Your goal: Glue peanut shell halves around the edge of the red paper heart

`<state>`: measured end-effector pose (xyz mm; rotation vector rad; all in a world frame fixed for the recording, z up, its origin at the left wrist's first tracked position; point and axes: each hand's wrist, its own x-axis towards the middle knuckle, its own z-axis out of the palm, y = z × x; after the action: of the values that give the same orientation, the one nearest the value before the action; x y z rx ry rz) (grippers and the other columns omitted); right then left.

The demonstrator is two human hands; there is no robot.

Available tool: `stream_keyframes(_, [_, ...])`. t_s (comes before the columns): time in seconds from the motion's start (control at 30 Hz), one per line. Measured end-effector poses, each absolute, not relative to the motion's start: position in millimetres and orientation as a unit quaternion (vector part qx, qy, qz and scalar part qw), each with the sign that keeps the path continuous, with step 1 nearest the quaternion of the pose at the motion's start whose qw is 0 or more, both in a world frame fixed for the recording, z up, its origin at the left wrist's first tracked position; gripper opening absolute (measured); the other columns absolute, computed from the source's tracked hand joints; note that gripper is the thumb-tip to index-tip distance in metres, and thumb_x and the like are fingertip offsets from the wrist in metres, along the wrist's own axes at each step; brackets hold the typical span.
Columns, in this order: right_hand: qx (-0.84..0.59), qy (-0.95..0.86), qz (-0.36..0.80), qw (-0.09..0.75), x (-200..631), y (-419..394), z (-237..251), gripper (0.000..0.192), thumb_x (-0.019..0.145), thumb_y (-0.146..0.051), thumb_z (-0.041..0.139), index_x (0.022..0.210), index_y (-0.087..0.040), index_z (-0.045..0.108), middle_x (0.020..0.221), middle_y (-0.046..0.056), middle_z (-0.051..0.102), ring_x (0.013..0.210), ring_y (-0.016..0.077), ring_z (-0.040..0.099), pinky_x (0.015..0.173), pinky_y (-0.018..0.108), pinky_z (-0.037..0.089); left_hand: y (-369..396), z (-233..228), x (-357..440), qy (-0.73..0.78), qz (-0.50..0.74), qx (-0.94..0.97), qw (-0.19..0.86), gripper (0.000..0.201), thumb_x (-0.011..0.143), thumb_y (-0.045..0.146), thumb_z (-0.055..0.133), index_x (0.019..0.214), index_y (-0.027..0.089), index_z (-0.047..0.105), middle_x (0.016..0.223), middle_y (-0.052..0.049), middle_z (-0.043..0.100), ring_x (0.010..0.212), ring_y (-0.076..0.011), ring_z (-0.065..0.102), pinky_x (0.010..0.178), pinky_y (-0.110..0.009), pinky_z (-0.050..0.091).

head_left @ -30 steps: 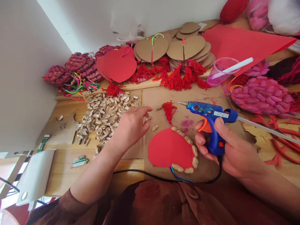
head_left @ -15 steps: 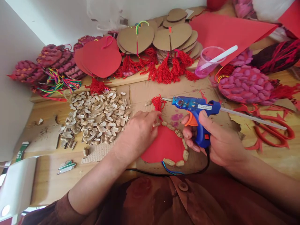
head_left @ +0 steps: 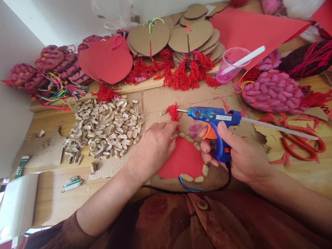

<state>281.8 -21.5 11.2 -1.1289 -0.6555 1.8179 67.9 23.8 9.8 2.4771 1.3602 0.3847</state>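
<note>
My right hand [head_left: 241, 152] is wrapped round the handle of a blue hot glue gun [head_left: 223, 117], its fingers by the orange trigger. The gun's metal nozzle points left, at the red yarn tassel [head_left: 172, 111]. A clear glue stick [head_left: 280, 127] juts from the back of the gun. My left hand [head_left: 158, 145] is closed, its fingertips pressing a peanut shell [head_left: 174, 136] at the top edge of a red heart [head_left: 183, 159]. Peanut shells [head_left: 205, 169] line the heart's top and right edge and part of its bottom. My left hand covers the heart's left side.
A heap of peanut shells [head_left: 119, 131] lies on cardboard to the left. Cardboard hearts [head_left: 192, 36] with tassels, red paper hearts [head_left: 110, 62] and a plastic cup [head_left: 230, 65] stand along the back. Orange-handled scissors [head_left: 303, 145] lie at right. A black cord [head_left: 166, 189] runs along the front.
The glue gun has shifted slightly left, so its nozzle now appears right beside the tassel. My left hand stays at the heart's top edge. The whole view has moved a little.
</note>
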Motion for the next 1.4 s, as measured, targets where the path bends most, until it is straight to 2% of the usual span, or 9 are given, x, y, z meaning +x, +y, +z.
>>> stream_keyframes(0.23, [-0.456, -0.253, 0.729, 0.444, 281.6, -21.6, 10.0, 0.036, 0.093, -0.057, 0.064, 0.086, -0.022, 0.067, 0.067, 0.0, 0.065, 0.052, 0.0121, 0.058, 0.041, 0.017, 0.042, 24.7, 16.4, 57.9, 0.479, 0.165, 0.848, 0.155, 0.038, 0.089, 0.013, 0.067, 0.127, 0.02, 0.066, 0.108, -0.007, 0.077, 0.095, -0.0231, 0.072, 0.088, -0.036, 0.057])
stream_keyframes(0.33, [-0.447, -0.241, 0.734, 0.45, 282.4, -21.9, 10.2, 0.034, 0.094, -0.056, 0.064, 0.089, -0.023, 0.068, 0.067, 0.0, 0.065, 0.051, 0.0119, 0.057, 0.041, 0.017, 0.043, 28.2, 24.3, 44.5, 0.513, 0.166, 0.833, 0.123, 0.014, 0.092, 0.023, 0.068, 0.104, 0.021, 0.076, 0.094, -0.004, 0.079, 0.085, -0.023, 0.073, 0.082, -0.035, 0.057])
stream_keyframes(0.4, [-0.446, -0.239, 0.734, 0.453, 282.5, -21.7, 10.7, 0.034, 0.094, -0.056, 0.063, 0.089, -0.023, 0.068, 0.067, 0.0, 0.065, 0.052, 0.012, 0.057, 0.041, 0.017, 0.043, 29.9, 27.3, 38.1, 0.53, 0.152, 0.828, 0.101, 0.016, 0.095, 0.028, 0.064, 0.087, 0.022, 0.077, 0.083, -0.003, 0.079, 0.079, -0.023, 0.073, 0.077, -0.035, 0.057])
stream_keyframes(0.43, [-0.447, -0.24, 0.733, 0.454, 282.4, -21.5, 11.0, 0.034, 0.094, -0.057, 0.063, 0.089, -0.023, 0.068, 0.068, 0.0, 0.066, 0.052, 0.012, 0.057, 0.041, 0.017, 0.043, 30.2, 27.7, 36.7, 0.531, 0.151, 0.828, 0.096, 0.019, 0.097, 0.028, 0.062, 0.085, 0.022, 0.077, 0.083, -0.003, 0.079, 0.079, -0.0231, 0.073, 0.076, -0.035, 0.057])
stream_keyframes(0.6, [-0.451, -0.234, 0.728, 0.46, 281.8, -20.2, 11.8, 0.036, 0.094, -0.057, 0.064, 0.087, -0.022, 0.069, 0.067, 0.0, 0.065, 0.051, 0.0119, 0.057, 0.04, 0.016, 0.043, 26.3, 20.2, 47.6, 0.51, 0.203, 0.824, 0.141, 0.018, 0.093, 0.016, 0.062, 0.102, 0.022, 0.077, 0.096, -0.003, 0.08, 0.088, -0.0219, 0.075, 0.081, -0.033, 0.058])
stream_keyframes(0.77, [-0.449, -0.241, 0.72, 0.471, 281.4, -20.1, 11.4, 0.036, 0.096, -0.055, 0.062, 0.086, -0.021, 0.069, 0.067, 0.0, 0.065, 0.054, 0.0119, 0.06, 0.042, 0.016, 0.045, 22.4, 9.7, 58.6, 0.491, 0.202, 0.828, 0.179, 0.021, 0.091, 0.017, 0.068, 0.111, 0.022, 0.072, 0.097, -0.003, 0.079, 0.087, -0.0204, 0.074, 0.081, -0.032, 0.059])
stream_keyframes(1.03, [-0.468, -0.243, 0.716, 0.458, 280.3, -20.0, 13.9, 0.036, 0.089, -0.059, 0.068, 0.089, -0.023, 0.071, 0.07, 0.001, 0.062, 0.057, 0.0166, 0.06, 0.043, 0.025, 0.051, 23.1, 3.7, 61.4, 0.488, 0.212, 0.82, 0.209, 0.027, 0.09, 0.013, 0.067, 0.114, 0.025, 0.07, 0.097, -0.001, 0.079, 0.09, -0.0191, 0.075, 0.08, -0.031, 0.059])
stream_keyframes(1.23, [-0.473, -0.248, 0.711, 0.458, 280.3, -19.3, 13.4, 0.036, 0.089, -0.059, 0.069, 0.088, -0.023, 0.072, 0.071, 0.002, 0.063, 0.063, 0.0169, 0.063, 0.048, 0.023, 0.051, 21.4, 1.5, 63.9, 0.484, 0.218, 0.817, 0.226, 0.029, 0.089, 0.008, 0.066, 0.113, 0.023, 0.071, 0.103, -0.001, 0.079, 0.095, -0.0191, 0.075, 0.084, -0.031, 0.059])
stream_keyframes(1.4, [-0.466, -0.249, 0.713, 0.461, 281.0, -20.3, 10.9, 0.036, 0.091, -0.058, 0.067, 0.09, -0.022, 0.072, 0.071, 0.002, 0.064, 0.065, 0.0166, 0.063, 0.049, 0.022, 0.051, 23.8, 9.9, 59.8, 0.502, 0.225, 0.807, 0.216, 0.028, 0.091, 0.015, 0.068, 0.117, 0.022, 0.072, 0.104, -0.002, 0.08, 0.091, -0.0189, 0.075, 0.081, -0.03, 0.058])
